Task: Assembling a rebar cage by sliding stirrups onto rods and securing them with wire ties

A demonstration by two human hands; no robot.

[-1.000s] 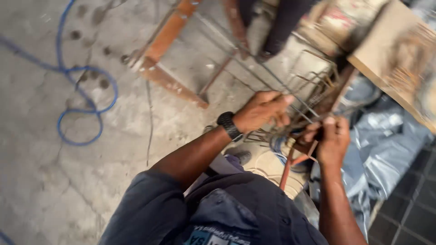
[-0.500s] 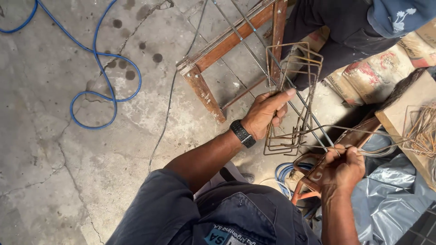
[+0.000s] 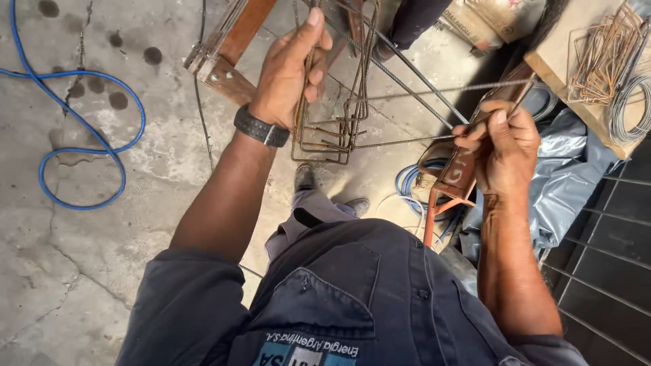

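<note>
Above the stained concrete floor [image 3: 135,156], the left hand [image 3: 288,68], a black watch [image 3: 261,127] on its wrist, was closed around a bundle of rusty square rebar stirrups [image 3: 342,115], holding them upright near the wooden trestle [image 3: 227,51]. Opposite, the right hand [image 3: 502,146] gripped thin tie wire [image 3: 441,91] against an orange-handled tool [image 3: 451,183], fingers curled tight. Long ribbed rebars [image 3: 413,74] crossed between both hands. Beyond lay a looped blue hose [image 3: 81,135] toward the floor's left edge, grey plastic sheeting [image 3: 569,169] on the right, and a board [image 3: 563,68] at the upper right corner carrying more bent stirrups [image 3: 603,47] and a wire coil [image 3: 634,108].
</note>
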